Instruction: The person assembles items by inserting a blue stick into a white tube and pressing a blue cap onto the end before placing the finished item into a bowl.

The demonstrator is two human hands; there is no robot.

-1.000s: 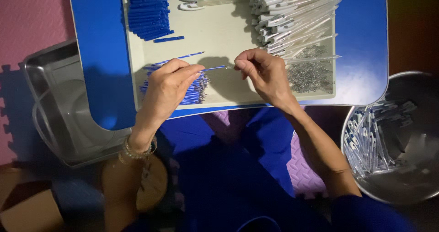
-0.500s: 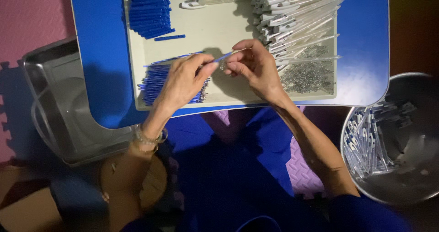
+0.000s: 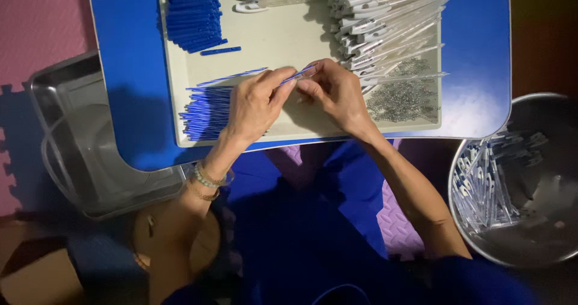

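While I watch from above, my left hand (image 3: pixel 256 103) and right hand (image 3: pixel 337 91) meet over the middle of the cream tray (image 3: pixel 289 40) on the blue bench (image 3: pixel 126 70). Both grips are pinched shut on one thin blue refill (image 3: pixel 299 75), which slants up toward two o'clock between the fingertips. A heap of blue refills (image 3: pixel 205 109) lies at nine o'clock of the left hand, clear pen barrels (image 3: pixel 385 16) at one o'clock, small springs (image 3: pixel 403 97) at three. A steel bowl (image 3: pixel 518 178) with assembled pens sits at four o'clock.
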